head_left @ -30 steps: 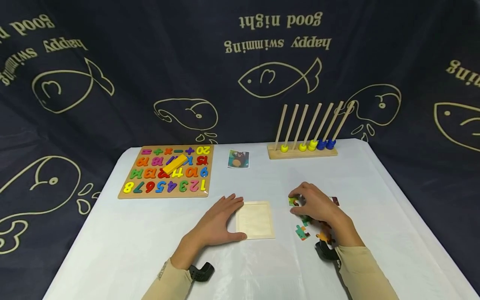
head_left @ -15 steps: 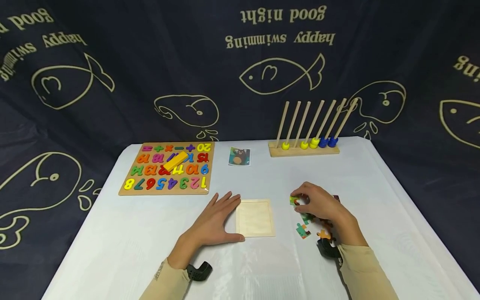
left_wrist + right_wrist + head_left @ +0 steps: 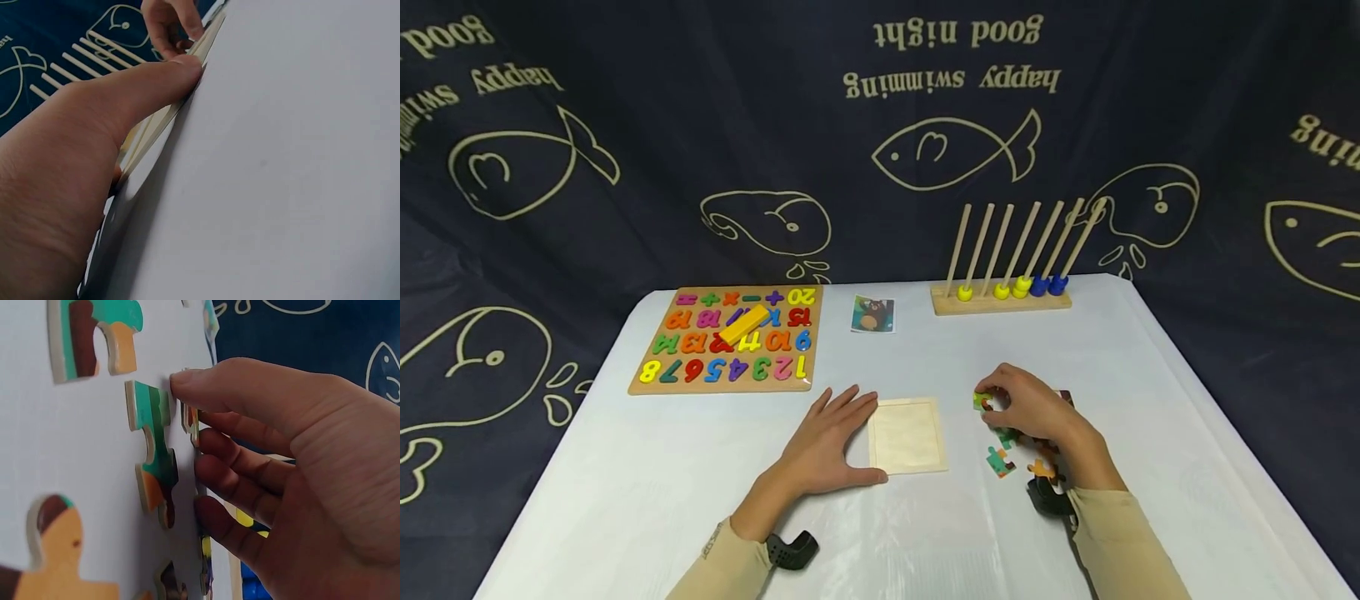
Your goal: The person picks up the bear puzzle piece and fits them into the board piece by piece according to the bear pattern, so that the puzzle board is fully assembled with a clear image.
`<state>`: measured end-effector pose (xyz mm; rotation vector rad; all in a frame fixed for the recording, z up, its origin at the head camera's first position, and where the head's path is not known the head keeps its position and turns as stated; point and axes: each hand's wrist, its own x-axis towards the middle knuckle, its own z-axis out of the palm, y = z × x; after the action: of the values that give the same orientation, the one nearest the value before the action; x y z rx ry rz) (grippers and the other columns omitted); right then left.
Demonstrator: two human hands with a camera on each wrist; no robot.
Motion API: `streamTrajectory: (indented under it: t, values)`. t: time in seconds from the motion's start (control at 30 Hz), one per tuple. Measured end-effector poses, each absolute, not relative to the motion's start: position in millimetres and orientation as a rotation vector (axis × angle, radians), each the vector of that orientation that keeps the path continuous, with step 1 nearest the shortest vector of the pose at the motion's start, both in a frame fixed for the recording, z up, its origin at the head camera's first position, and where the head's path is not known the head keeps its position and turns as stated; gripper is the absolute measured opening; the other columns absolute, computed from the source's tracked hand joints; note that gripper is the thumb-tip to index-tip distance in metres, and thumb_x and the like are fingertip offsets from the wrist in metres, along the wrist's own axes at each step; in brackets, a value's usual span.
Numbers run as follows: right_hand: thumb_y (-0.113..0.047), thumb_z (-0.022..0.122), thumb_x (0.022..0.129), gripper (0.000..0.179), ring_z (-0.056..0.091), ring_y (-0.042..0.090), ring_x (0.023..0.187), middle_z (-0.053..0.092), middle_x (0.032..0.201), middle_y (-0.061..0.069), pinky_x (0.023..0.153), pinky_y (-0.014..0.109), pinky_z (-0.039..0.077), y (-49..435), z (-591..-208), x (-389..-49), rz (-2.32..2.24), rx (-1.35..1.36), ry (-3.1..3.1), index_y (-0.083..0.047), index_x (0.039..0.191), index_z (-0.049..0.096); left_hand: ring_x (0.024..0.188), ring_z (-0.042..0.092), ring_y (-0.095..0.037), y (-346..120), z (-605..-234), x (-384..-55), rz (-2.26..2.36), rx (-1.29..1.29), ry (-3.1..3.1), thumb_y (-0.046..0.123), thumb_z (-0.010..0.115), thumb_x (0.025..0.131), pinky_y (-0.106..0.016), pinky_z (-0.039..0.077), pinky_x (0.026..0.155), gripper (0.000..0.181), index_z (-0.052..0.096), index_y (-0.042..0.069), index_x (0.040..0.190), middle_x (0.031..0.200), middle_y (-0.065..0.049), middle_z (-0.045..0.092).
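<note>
My left hand (image 3: 831,446) rests on the table with straight, spread fingers, at the left side of a square wooden puzzle tray (image 3: 908,437). Its thumb touches the tray's near left corner, as the left wrist view also shows, and its index finger lies at the far left corner. To the right, my right hand (image 3: 1033,408) bends over scattered jigsaw pieces and holds a green and brown puzzle piece (image 3: 982,401) between thumb and fingers. Close by lie a teal puzzle piece (image 3: 1000,461) and an orange puzzle piece (image 3: 1042,469). The hand partly hides several others.
A number board (image 3: 775,385) with a yellow block (image 3: 745,324) on it lies at the back left. Behind the tray is a small bear picture card (image 3: 873,315). A wooden bead counter (image 3: 1000,305) with upright rods stands at the back right.
Both hands stay nearly in place. The left hand's fingers have eased slightly away from the tray's left edge. The whole head view shifts a little.
</note>
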<state>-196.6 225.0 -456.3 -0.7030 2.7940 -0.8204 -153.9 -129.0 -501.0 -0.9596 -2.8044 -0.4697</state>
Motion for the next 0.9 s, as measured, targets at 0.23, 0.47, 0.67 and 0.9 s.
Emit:
streamTrajectory:
  t: [0.23,0.47,0.67,0.9]
  values:
    - [-0.021,0.08,0.077,0.036,0.051,0.015,0.085,0.057,0.101,-0.001,0.077,0.036,0.047,218.0,-455.9,-193.1,-0.823,-0.72,2.834,-0.011,0.11,0.069,0.141,0.024,-0.022,-128.6,-501.0,-154.4,-0.479,-0.964,-2.802,0.085,0.051,0.07,-0.05,0.012,0.114,0.104,0.043,0.014,0.146,0.151,0.004,0.036]
    - [-0.019,0.079,0.078,0.037,0.053,0.016,0.086,0.057,0.1,-0.003,0.076,0.034,0.048,193.7,-452.5,-184.8,-0.868,-0.788,2.831,-0.012,0.112,0.068,0.141,0.024,-0.021,-127.6,-503.8,-151.5,-0.482,-0.957,-2.797,0.084,0.051,0.071,-0.051,0.013,0.114,0.102,0.044,0.015,0.145,0.15,0.003,0.038]
    - [-0.016,0.079,0.077,0.036,0.052,0.011,0.084,0.056,0.101,-0.002,0.075,0.033,0.048,173.7,-455.3,-181.9,-0.865,-0.877,2.864,-0.011,0.111,0.068,0.142,0.024,-0.023,-126.7,-503.9,-150.9,-0.484,-0.967,-2.796,0.084,0.05,0.072,-0.053,0.014,0.113,0.102,0.043,0.015,0.146,0.151,0.003,0.037]
    - [-0.021,0.077,0.08,0.032,0.051,0.009,0.079,0.055,0.098,-0.004,0.071,0.028,0.047,149.5,-456.4,-182.8,-0.879,-0.963,2.813,-0.013,0.109,0.069,0.142,0.024,-0.022,-128.3,-501.6,-151.5,-0.483,-0.954,-2.796,0.084,0.05,0.072,-0.052,0.014,0.114,0.101,0.043,0.016,0.147,0.151,0.005,0.037]
